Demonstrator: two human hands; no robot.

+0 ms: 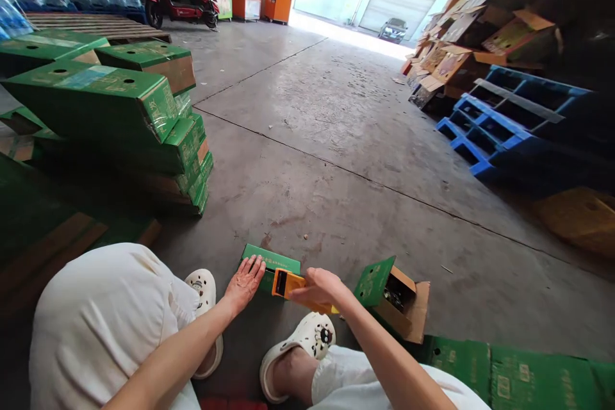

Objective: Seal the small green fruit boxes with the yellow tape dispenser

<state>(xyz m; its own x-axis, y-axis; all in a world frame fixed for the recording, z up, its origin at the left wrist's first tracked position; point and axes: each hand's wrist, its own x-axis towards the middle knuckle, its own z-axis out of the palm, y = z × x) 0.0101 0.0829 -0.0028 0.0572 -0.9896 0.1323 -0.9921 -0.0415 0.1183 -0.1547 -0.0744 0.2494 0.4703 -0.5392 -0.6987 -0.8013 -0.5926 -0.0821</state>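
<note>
orange tool gripped in right hand, fingers closed around it; left hand laid flat on green box, nothing clasped; green box set on floor under left hand, tool held at its near right part, contact between them not clearly shown; white clog planted just below tool; open-flapped carton placed right of grip, dark contents partly seen; green cartons stacked left and beyond; blue pallets piled farther right; red scooter parked far left beyond grip
</note>
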